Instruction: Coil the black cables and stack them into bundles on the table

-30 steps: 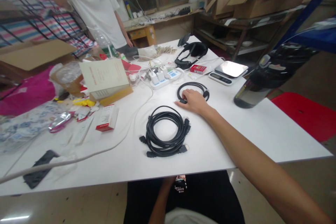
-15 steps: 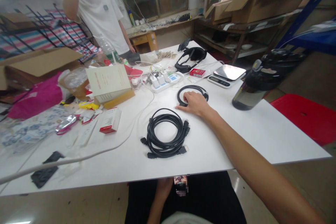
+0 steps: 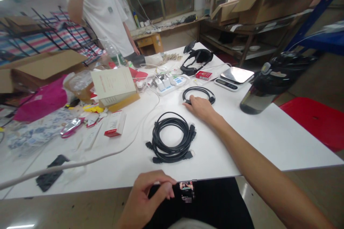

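My right hand [image 3: 199, 106] lies on the white table [image 3: 258, 136] with its fingers resting on the near left edge of a small coiled black cable [image 3: 199, 94]. A bigger coil of black cable [image 3: 171, 138] with several plugs lies just in front of that hand. My left hand [image 3: 145, 200] is below the table's front edge, fingers curled in a loose pinch beside a small object [image 3: 186, 188] at my lap. Whether it grips that object is unclear.
A white power strip [image 3: 169, 82] with chargers, a headset [image 3: 197, 58], a small red box [image 3: 203, 75], a scale [image 3: 234, 77] and a dark bottle [image 3: 268, 82] stand behind. Book [image 3: 114, 85], red-white box [image 3: 115, 124], packets and a black phone [image 3: 51, 178] lie left. A person in a white shirt [image 3: 103, 18] stands at the far left.
My left hand has risen from under the table edge into full view at my lap. My right hand stays on the small coil.
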`<state>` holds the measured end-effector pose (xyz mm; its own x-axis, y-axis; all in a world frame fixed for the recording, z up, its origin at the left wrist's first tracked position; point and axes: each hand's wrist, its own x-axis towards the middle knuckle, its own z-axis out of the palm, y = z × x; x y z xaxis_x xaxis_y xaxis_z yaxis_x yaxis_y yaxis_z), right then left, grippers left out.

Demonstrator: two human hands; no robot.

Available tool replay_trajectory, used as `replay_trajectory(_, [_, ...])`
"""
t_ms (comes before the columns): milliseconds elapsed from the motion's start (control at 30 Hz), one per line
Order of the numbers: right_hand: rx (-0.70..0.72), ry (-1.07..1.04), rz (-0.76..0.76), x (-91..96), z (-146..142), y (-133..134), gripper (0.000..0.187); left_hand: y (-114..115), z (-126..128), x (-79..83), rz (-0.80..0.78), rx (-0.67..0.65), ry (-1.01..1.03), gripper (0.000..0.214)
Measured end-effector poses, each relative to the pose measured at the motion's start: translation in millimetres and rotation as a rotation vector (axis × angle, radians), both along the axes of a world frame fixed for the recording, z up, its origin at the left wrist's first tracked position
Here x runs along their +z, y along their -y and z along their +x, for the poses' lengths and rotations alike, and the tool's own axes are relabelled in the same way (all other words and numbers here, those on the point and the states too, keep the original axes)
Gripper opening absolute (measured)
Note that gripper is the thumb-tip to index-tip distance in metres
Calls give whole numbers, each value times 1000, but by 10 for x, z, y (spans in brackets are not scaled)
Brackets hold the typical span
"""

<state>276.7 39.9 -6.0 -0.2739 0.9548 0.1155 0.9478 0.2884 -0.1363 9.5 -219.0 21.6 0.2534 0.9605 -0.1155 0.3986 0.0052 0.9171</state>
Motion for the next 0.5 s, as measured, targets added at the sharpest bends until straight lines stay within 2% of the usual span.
replay_trajectory(100, [-50, -17, -2, 20, -34, 16, 55, -561, -51, 99, 335, 134, 47, 21])
replay_trajectory(200, [-66, -33, 10, 32, -58, 27, 56, -1243, -74, 82, 465, 155, -56, 22])
replay_trajectory(300, [-68, -59, 31, 41, -66, 29, 54, -1827, -52, -2, 383, 79, -36, 31])
replay_trajectory(367, [-88, -101, 54, 41, -64, 20, 53, -2087, -21, -88, 202, -49, 71, 42])
replay_trajectory(433, [-112, -164, 79, 34, -56, 2, 51, -2230, 9, -185, 92, -128, 166, 52])
replay_trajectory(500, [-138, -244, 109, 29, -43, -17, 49, -2272, 26, -268, 78, -131, 215, 55])
